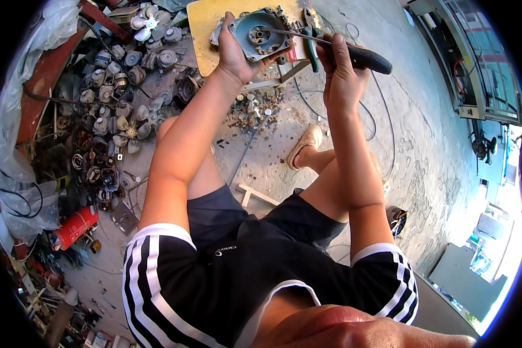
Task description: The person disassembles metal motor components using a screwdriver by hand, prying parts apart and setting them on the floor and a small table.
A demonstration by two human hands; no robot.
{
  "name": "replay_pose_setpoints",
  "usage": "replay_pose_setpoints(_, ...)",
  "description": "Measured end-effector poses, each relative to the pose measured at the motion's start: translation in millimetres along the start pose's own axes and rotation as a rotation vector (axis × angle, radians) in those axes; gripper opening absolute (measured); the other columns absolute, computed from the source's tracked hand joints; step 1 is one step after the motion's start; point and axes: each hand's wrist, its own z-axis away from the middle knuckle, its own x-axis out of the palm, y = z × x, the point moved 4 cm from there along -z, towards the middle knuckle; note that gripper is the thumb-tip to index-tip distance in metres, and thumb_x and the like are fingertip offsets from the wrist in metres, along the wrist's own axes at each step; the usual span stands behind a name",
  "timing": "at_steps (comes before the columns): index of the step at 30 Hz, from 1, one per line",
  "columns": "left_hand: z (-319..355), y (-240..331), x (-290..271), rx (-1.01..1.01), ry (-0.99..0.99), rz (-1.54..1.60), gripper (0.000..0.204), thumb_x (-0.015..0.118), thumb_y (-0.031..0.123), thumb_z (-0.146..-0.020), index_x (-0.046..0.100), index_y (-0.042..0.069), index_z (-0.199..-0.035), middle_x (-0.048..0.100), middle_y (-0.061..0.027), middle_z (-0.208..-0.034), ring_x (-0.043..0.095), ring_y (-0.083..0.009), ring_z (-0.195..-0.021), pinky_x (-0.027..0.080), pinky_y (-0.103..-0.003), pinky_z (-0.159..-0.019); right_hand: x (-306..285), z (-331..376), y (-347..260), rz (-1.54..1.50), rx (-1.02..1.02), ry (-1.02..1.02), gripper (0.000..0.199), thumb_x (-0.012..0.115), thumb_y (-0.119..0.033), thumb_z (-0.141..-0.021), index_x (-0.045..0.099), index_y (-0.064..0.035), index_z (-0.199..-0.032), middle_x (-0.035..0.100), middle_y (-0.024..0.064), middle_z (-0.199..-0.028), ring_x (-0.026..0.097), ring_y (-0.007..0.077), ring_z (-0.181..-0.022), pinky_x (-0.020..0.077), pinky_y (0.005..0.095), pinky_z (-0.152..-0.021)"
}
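Observation:
Near the top of the view, my left hand grips a square blue-green metal motor end cover by its left and lower edge, thumb up along the side. The cover's round hollow faces up, with a worn hub at its centre. My right hand is closed round a screwdriver with a thick black handle. Its long thin shaft points left across the cover, and the tip lies at or just over the hub; contact cannot be told. Beside the cover, pliers with dark green handles lie partly behind the shaft.
Beneath the cover stands a small yellow-topped table. Small motors and fan blades are heaped on the left, near a red cylinder. Debris and cables lie on the concrete floor. A glass-sided cabinet stands right.

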Motion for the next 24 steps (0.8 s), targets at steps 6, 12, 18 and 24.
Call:
replay_pose_setpoints(6, 2, 4, 2, 0.016, -0.001, -0.018, 0.077, 0.026, 0.062, -0.096, 0.047, -0.001, -0.134, 0.056, -0.0243, -0.129, 0.055, -0.0433, -0.118, 0.043, -0.061, -0.103, -1, 3, 5, -0.055, 0.074, 0.038, 0.018, 0.070, -0.010, -0.090, 0.058, 0.0034, -0.095, 0.068, 0.0157, -0.098, 0.069, 0.0210, -0.087, 0.0620, 0.0315, -0.075)
replay_pose_setpoints(12, -7, 9, -7, -0.117, -0.176, 0.077, 0.075, 0.027, 0.062, -0.096, 0.048, 0.000, -0.134, 0.057, -0.0227, -0.129, 0.055, -0.0417, -0.119, 0.042, -0.060, -0.104, -3, -6, 0, 0.000, 0.037, -0.095, 0.021, 0.071, -0.008, -0.089, 0.054, 0.0019, -0.094, 0.068, 0.0162, -0.096, 0.069, 0.0209, -0.086, 0.0616, 0.0312, -0.076)
replay_pose_setpoints(18, -2, 10, 2, -0.048, 0.021, -0.061, 0.074, 0.028, 0.061, -0.095, 0.046, 0.002, -0.136, 0.054, -0.0218, -0.133, 0.053, -0.0410, -0.122, 0.041, -0.062, -0.104, 8, 3, -2, 0.039, -0.110, -0.336, 0.020, 0.066, -0.005, -0.091, 0.049, 0.0012, -0.100, 0.067, 0.0223, -0.101, 0.070, 0.0265, -0.092, 0.0617, 0.0325, -0.079)
replay_pose_setpoints(24, -3, 10, -2, 0.033, 0.039, -0.097, 0.075, 0.028, 0.062, -0.095, 0.043, 0.003, -0.138, 0.050, -0.0222, -0.136, 0.052, -0.0415, -0.123, 0.042, -0.063, -0.103, 12, 11, -11, 0.200, -0.265, -0.281, 0.022, 0.067, -0.006, -0.091, 0.048, 0.0008, -0.100, 0.068, 0.0211, -0.102, 0.069, 0.0245, -0.092, 0.0607, 0.0336, -0.080)
